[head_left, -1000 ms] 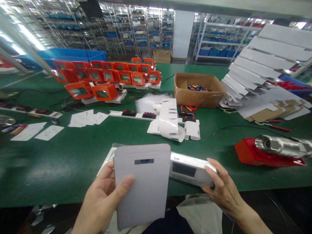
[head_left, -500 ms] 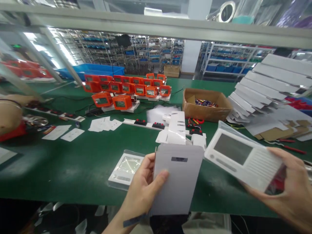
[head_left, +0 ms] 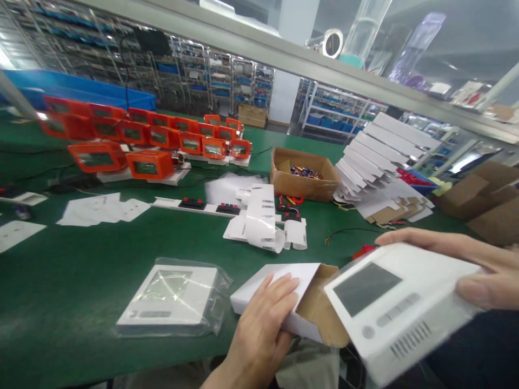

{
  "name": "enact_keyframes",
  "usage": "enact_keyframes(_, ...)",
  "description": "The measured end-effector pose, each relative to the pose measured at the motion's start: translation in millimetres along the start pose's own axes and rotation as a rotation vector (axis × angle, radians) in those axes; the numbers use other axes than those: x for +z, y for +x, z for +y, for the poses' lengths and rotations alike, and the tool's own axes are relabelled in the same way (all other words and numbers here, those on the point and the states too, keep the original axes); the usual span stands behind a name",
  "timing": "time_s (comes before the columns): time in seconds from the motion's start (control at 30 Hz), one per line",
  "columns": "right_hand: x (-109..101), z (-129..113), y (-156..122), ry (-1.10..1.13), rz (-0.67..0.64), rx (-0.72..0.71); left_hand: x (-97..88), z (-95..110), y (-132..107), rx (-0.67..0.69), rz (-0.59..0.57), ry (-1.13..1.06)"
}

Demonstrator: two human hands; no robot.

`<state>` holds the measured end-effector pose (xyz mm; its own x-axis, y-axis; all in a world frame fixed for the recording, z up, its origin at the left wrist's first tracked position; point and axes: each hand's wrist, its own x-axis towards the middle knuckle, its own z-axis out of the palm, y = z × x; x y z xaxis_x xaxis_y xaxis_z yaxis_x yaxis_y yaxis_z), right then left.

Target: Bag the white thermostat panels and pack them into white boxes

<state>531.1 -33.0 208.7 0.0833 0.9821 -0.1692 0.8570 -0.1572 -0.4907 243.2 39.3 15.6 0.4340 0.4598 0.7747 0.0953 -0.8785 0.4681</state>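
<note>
- Since half a second ago, the white box (head_left: 304,274) has gone from upright to lying tilted at lower centre of the frame, its brown open end facing right.
- Likewise, the white device (head_left: 389,302) has turned at lower right: its dark screen is toward the upper left, its slots toward the bottom.
- With my left hand (head_left: 263,319) I hold the box, fingers almost straight and close together on top, thumb bent down at the near side.
- With my right hand (head_left: 486,270) I grip the device, thumb on the front, fingers along the upper edge; its near corner overlaps the box's opening in view, and whether they touch I cannot tell.
- At lower left, a bagged device (head_left: 174,294) lies flat on the green bench (head_left: 73,265).
- Orange lamps (head_left: 150,165) stand in rows at upper left.
</note>
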Motion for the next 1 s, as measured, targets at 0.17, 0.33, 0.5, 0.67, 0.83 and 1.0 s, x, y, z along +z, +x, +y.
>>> enact_keyframes(0.17,1,-33,17,-0.084,-0.171,0.151,6.3,2,-3,0.06,0.023,0.032)
enact_keyframes(0.33,26,-51,12,-0.33,-0.054,0.176,9.9,3,-3,0.078,0.053,0.06)
enact_keyframes(0.5,62,-67,10,-0.401,0.001,0.083,14.1,4,-4,0.035,0.11,0.076)
enact_keyframes(0.67,101,-67,17,-0.404,0.006,-0.036,15.9,11,-11,-0.088,0.016,0.012)
enact_keyframes(0.83,119,-49,20,-0.251,0.087,-0.124,2.2,1,5,-0.309,-0.3,-0.065)
enact_keyframes(1.0,135,-38,25,-0.023,0.074,-0.165,-5.2,-20,32,-0.285,-0.559,-0.096)
